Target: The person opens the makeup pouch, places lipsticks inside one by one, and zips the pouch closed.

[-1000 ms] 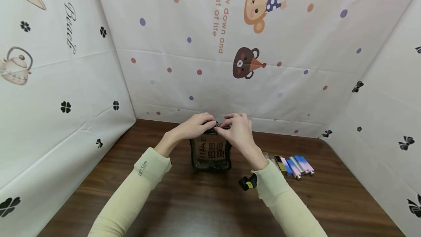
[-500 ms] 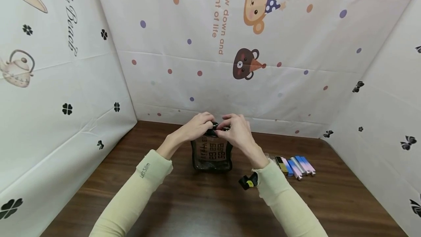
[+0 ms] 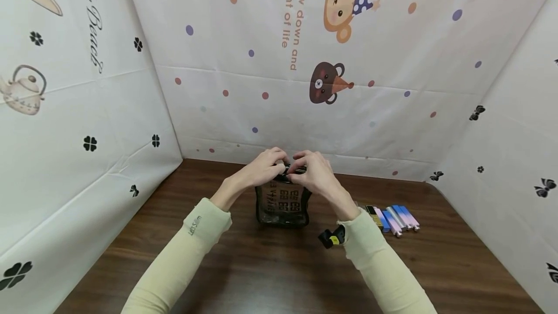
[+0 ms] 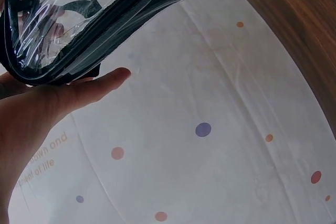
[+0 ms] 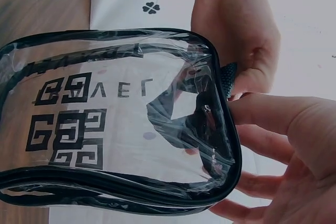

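Observation:
A clear zip pouch [image 3: 282,202] with black trim and black printed lettering stands upright on the brown table. My left hand [image 3: 263,166] grips the left part of its top edge, fingers over the far side. On the right part of that edge, my right hand [image 3: 316,171] pinches with thumb and fingers. In the right wrist view the pouch [image 5: 79,124] shows sideways, with a short dark woven tab [image 5: 228,80] at its edge between the two hands. The left wrist view shows the left thumb lying beneath the black-trimmed edge of the pouch [image 4: 84,45].
Several slim blue, pink and silver sticks [image 3: 398,219] lie in a row on the table at the right, beside a black and gold one [image 3: 374,216]. A black object with a yellow mark [image 3: 332,237] sits by the right cuff. White printed cloth walls enclose the table.
Both hands stay at the pouch's top edge and shift slightly to the right with it. The fingers move only a little along the edge.

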A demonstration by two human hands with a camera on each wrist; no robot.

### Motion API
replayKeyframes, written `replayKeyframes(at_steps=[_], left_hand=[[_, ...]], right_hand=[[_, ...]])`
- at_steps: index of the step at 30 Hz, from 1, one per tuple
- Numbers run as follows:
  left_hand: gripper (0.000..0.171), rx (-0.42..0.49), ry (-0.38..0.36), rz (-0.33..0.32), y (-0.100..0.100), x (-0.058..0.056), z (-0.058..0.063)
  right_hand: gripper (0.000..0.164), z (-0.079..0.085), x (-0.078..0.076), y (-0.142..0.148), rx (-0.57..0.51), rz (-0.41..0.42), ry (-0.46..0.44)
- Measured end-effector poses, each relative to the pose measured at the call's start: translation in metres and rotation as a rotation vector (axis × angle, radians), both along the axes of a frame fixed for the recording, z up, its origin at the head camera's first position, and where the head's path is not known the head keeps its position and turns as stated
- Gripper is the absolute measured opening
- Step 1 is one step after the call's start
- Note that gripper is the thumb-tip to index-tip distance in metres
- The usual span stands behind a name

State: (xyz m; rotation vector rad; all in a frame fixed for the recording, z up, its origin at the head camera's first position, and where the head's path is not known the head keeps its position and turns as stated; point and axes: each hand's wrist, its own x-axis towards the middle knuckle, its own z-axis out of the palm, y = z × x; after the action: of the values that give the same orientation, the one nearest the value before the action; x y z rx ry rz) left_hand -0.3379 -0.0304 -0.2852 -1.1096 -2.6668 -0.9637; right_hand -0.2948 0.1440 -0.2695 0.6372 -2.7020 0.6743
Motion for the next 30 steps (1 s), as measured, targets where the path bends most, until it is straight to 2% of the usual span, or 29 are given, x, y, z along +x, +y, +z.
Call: replayKeyframes(at_steps=[7, 18, 26, 30], left_hand=[[0.023, -0.021, -0.028, -0.007, -0.001, 0.000, 0.000], [0.020, -0.014, -0.064, -0.072, -0.004, -0.002, 0.001], [0.018, -0.025, -0.077, -0.071, -0.004, -0.001, 0.002], [0.018, -0.047, -0.067, -0.091, -0.002, -0.001, 0.004]], right_hand=[[0.006, 0.000, 0.000, 0.001, 0.013, 0.028, 0.006], [0.008, 0.002, -0.003, 0.010, 0.012, 0.145, -0.041], [0.006, 0.003, -0.009, 0.019, 0.017, 0.329, -0.049], [0.002, 0.005, -0.009, 0.019, 0.055, 0.353, -0.031]])
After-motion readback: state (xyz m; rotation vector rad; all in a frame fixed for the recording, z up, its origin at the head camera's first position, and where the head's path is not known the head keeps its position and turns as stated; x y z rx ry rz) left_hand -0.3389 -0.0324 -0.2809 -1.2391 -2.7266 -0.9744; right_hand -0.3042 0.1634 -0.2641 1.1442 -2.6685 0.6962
